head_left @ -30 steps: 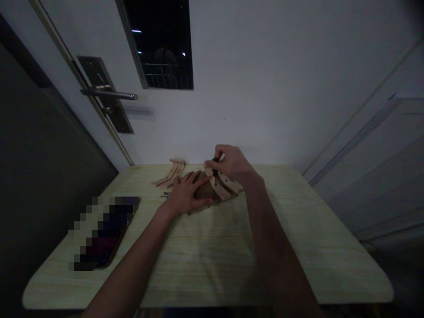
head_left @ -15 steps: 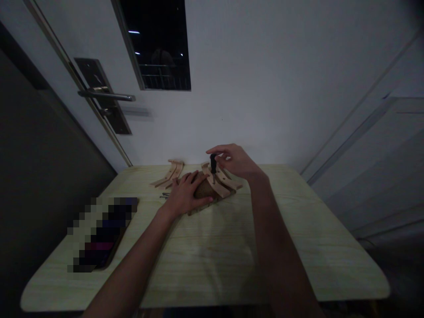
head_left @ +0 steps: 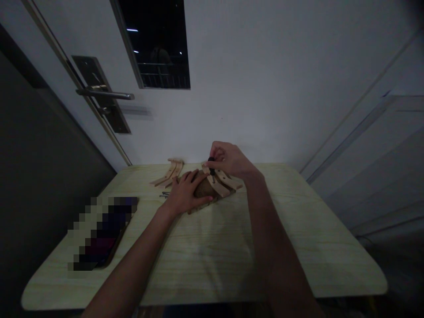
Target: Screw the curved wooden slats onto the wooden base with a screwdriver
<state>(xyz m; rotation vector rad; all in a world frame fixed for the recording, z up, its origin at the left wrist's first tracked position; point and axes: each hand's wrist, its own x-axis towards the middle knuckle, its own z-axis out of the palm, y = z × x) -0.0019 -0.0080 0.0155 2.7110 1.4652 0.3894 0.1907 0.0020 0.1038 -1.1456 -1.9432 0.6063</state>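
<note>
My right hand (head_left: 228, 158) grips the black handle of a screwdriver (head_left: 211, 167), thumb and fingers closed around its upper part. The screwdriver stands nearly upright, its tip down on a pale curved wooden piece (head_left: 221, 190) with holes. Beneath that piece lies a brown, rounded, rough-looking block (head_left: 204, 190). My left hand (head_left: 184, 193) rests flat on the block with fingers spread, the index finger reaching toward the wooden piece. Behind the left hand lie more curved wooden pieces (head_left: 172, 171). A few screws (head_left: 164, 194) lie just left of that hand.
The pale wood-grain table (head_left: 298, 247) has rounded front corners. A phone (head_left: 112, 238), partly pixelated, lies at its left. A white door (head_left: 258, 88) with a metal handle (head_left: 109, 94) and a dark window (head_left: 159, 44) rises directly behind the table.
My right hand's fingers have curled from stretched out to closed around the screwdriver handle, which tilts slightly differently. The left hand stays in place on the block.
</note>
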